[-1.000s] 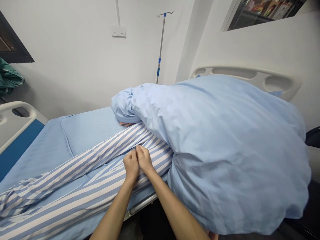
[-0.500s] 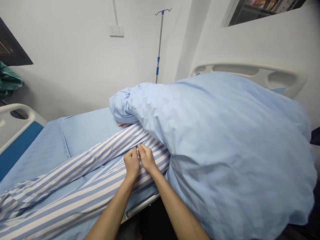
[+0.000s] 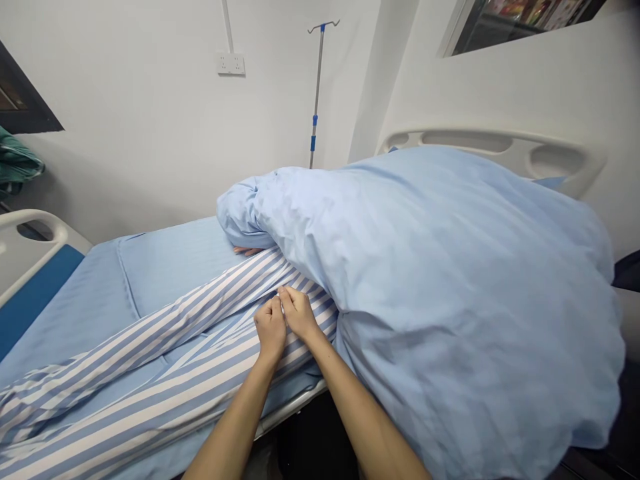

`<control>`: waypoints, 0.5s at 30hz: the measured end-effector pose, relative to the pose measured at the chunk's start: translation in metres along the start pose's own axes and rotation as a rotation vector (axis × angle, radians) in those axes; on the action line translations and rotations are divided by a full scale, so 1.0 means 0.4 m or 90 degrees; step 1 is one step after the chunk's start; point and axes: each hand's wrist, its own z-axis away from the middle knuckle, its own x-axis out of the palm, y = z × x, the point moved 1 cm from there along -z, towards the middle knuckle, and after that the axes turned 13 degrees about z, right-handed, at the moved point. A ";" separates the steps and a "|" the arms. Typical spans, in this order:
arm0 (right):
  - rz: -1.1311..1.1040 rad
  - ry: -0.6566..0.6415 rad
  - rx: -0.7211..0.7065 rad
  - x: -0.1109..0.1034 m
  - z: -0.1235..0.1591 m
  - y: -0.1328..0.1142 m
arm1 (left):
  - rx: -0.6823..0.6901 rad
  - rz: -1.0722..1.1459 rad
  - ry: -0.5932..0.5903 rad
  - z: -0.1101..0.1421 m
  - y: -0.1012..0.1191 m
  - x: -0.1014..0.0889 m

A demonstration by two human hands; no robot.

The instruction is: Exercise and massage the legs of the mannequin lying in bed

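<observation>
Left hand (image 3: pixel 271 328) and right hand (image 3: pixel 299 312) closed close together, fingertips pinching striped hospital gown (image 3: pixel 215 380) near its front edge, just below blue duvet (image 3: pixel 440 300); could not tell what, if anything, lay between fingers besides cloth. Gown lay across bed sheet (image 3: pixel 170 267), sleeve (image 3: pixel 125 347) stretched toward near corner. Another person's fingers (image 3: pixel 247 251) showed under duvet fold, beyond hands. Risk: hard tug could drag cloth onto that person's arm; slumping duvet could cover hands, hiding gown edge.
</observation>
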 end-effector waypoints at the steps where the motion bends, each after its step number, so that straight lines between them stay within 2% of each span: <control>1: 0.007 0.000 0.001 0.000 0.001 0.007 | 0.000 0.002 0.000 -0.001 0.001 0.001; 5: -0.065 0.026 0.052 -0.001 0.004 0.036 | -0.020 0.025 0.008 -0.012 0.014 0.021; 10: -0.206 0.063 0.109 -0.007 -0.005 0.061 | -0.026 0.081 0.004 -0.022 0.030 0.078; 13: -0.211 0.084 0.110 -0.010 -0.009 0.062 | -0.012 0.051 0.009 -0.017 0.020 0.094; 15: -0.166 0.082 0.097 -0.014 -0.010 0.051 | -0.004 0.033 0.013 -0.015 0.007 0.092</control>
